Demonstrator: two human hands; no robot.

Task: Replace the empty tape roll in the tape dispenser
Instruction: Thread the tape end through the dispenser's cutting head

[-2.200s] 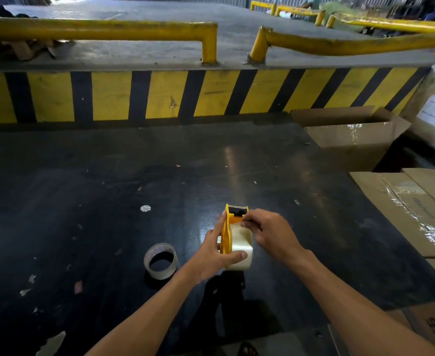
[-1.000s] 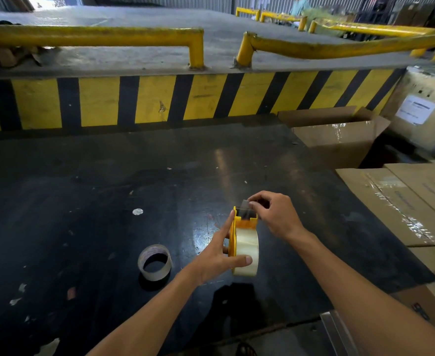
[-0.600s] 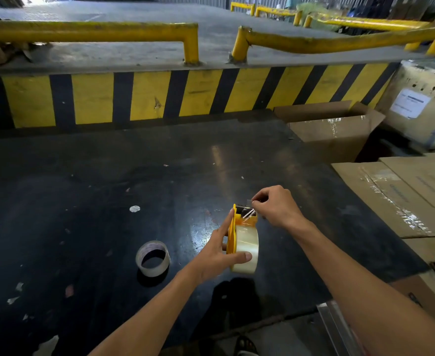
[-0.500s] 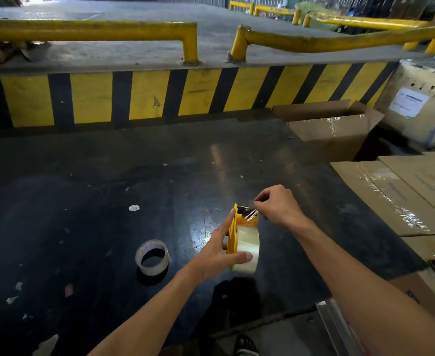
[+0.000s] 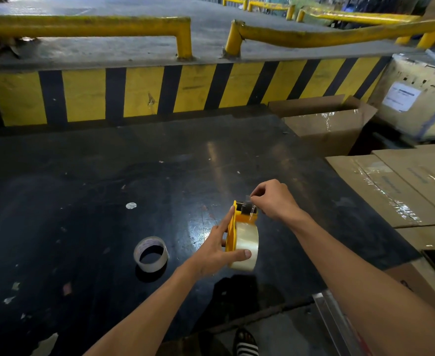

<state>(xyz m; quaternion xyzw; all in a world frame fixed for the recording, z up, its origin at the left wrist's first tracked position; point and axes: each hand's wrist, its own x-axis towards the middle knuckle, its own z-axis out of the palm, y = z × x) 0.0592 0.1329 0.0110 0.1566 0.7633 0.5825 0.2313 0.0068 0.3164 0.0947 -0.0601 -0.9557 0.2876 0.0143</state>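
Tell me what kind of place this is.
Most likely a warehouse loading dock or packing area. A yellow-and-black striped kerb with yellow guard rails runs behind the black table, and taped cardboard boxes are stacked to the right.

Dark, glossy worktop (image 5: pixel 108 176), scuffed and littered with scraps

An empty tape roll (image 5: pixel 151 253) lies flat left of centre; a small white disc (image 5: pixel 131 205) sits farther back; pale paper bits (image 5: pixel 9 300) dot the near-left edge.
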